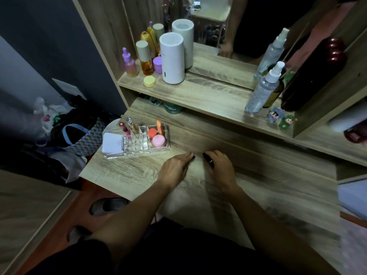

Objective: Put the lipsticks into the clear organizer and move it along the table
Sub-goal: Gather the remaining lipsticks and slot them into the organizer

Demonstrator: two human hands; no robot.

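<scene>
Presently we are closing our right hand (219, 167) on a black lipstick (208, 160), left hand (175, 165) resting empty, loosely curled, beside it, readying transfer toward the clear organizer (139, 141).

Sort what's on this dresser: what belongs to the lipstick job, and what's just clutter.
Job: clear organizer; pink lipstick standing in it; black lipstick under right hand; left hand.
Clutter: white cylinder; spray bottle; purple dropper bottle.
</scene>
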